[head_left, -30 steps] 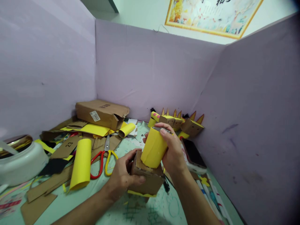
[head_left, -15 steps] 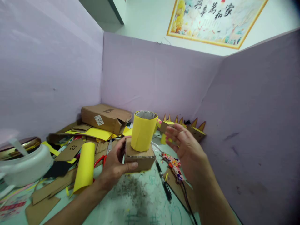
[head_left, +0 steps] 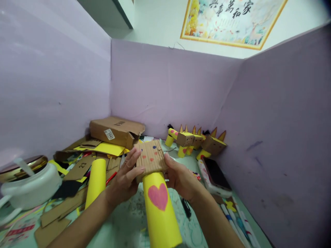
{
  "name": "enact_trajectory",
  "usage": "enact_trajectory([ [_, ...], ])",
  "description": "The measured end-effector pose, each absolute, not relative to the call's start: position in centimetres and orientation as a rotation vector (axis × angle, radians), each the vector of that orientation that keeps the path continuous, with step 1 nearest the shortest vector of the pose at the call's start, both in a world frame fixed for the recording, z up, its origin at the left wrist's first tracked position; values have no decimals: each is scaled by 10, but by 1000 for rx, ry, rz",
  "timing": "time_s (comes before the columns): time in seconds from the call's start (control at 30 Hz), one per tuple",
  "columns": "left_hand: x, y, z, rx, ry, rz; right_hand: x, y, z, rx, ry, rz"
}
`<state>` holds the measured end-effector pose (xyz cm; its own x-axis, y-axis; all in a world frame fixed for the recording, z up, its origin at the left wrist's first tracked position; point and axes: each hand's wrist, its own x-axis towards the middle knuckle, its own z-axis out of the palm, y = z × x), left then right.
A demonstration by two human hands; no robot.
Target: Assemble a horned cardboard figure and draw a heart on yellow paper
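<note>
A small cardboard box [head_left: 150,160] with blue and red dots drawn on its face is between my two hands. A yellow paper tube [head_left: 165,220] with a pink heart extends from the box's underside toward me. My left hand [head_left: 124,179] grips the box's left side, thumb near its lower front edge. On the right side, my right hand [head_left: 182,179] holds it with the thumb at the edge; its other fingers are partly hidden. Left of my left hand stands another yellow tube [head_left: 96,179]. A black pen [head_left: 186,208] lies beneath my right wrist.
Cardboard scraps [head_left: 59,206], yellow sheets and a brown carton [head_left: 117,129] crowd the left, beside a white pot [head_left: 33,186]. Finished-looking cardboard animals [head_left: 196,139] stand at the back right. A phone [head_left: 217,172] and several markers [head_left: 240,220] lie at the right, by the purple partition [head_left: 271,137].
The box and its tube have been turned over: the tube stood upward and now points down toward me, showing the dotted face and heart. My right hand has moved in from the right onto the box.
</note>
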<state>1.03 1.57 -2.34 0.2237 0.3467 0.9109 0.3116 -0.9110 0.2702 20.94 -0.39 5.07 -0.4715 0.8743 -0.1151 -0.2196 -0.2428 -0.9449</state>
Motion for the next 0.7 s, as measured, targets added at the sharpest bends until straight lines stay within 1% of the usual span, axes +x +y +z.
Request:
enact_trajectory([
  [0.07,11,17,-23,2533,637,1804,207,-4,50,-872,-1171,1805],
  [0.17,14,16,-18,2612,738,1812,206,-1,49,-800,-1066,1760],
  [0.23,18,14,-10,2425,863,1906,208,2,49,-692,-1015,1682],
  [0.3,22,10,-1,2030,925,1947,210,4,49,-575,-1035,1592],
  [0.4,27,5,11,1428,766,1684,213,6,48,-468,-1147,1490],
  [0.47,30,4,14,1233,639,1533,213,8,43,-448,-1204,1452],
  [0.6,34,3,14,1278,491,1390,211,13,31,-468,-1294,1368],
  [0.7,36,2,15,1305,414,1315,210,14,26,-469,-1373,1365],
])
